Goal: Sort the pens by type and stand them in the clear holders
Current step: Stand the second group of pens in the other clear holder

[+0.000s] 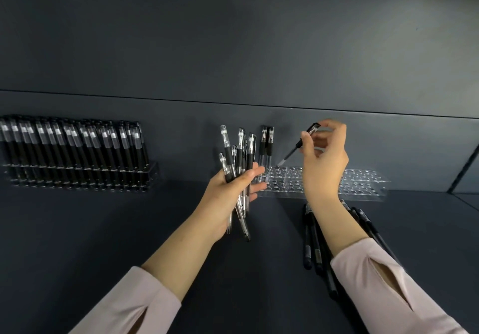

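My left hand [228,193] grips a bundle of several clear-barrelled pens [239,157], caps up, just left of the clear holder [363,181]. My right hand [324,162] pinches one clear-barrelled pen [298,146] by its cap end, tilted, with its lower tip over holes near the holder's left end. Two pens of the same kind [267,144] stand upright at the holder's far left. Most of this holder's holes are unfilled. A second clear holder [153,170] at the left is packed with several black pens [77,142].
Several black pens [313,240] lie loose on the dark table, under and beside my right forearm. A dark wall rises close behind both holders. A dark slanted edge [464,168] runs at the far right.
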### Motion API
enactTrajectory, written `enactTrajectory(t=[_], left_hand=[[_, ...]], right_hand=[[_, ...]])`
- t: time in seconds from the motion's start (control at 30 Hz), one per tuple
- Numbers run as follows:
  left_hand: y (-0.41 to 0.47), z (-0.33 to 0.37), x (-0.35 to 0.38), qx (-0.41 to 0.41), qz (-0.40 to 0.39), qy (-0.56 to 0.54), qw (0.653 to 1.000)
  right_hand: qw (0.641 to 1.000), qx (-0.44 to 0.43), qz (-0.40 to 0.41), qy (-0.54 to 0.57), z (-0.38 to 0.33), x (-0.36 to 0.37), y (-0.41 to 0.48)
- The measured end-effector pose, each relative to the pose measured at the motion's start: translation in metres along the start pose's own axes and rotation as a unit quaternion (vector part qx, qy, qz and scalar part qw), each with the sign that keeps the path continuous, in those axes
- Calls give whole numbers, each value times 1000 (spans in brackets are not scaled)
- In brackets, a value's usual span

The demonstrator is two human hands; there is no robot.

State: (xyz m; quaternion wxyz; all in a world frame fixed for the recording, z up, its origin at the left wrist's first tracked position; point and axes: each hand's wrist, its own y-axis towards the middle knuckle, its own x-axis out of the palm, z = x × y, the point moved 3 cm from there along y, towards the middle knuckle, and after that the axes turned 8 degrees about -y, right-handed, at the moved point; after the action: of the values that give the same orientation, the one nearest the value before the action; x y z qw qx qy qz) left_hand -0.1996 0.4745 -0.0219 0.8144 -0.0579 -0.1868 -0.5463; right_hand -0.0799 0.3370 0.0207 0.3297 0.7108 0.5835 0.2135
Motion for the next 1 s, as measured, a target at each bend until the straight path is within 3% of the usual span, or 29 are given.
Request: enactTrajectory(t=[0.17,0.37,0.53,0.63,0.8,1.0], left_hand=[[-1,-3,2,4,2,-19,1000],[3,-2,-2,20,13,-19,1000],[4,-5,-2,5,39,-39,998],[4,-5,-3,-9,48,-41,998],[5,-6,-5,-4,54,-4,999],[6,-8,-4,-4,54,-1,999]], right_hand=[[999,-6,-26,-33,4,7,1],[990,-91,-48,-93,-2,16,2],[955,-173,-118,-210,-5,25,-3],[930,-138,-198,-276,1,31,-4],[920,-97,-259,-278,9,32,-5],[946,-87,-211,-229,6,28,-3]])
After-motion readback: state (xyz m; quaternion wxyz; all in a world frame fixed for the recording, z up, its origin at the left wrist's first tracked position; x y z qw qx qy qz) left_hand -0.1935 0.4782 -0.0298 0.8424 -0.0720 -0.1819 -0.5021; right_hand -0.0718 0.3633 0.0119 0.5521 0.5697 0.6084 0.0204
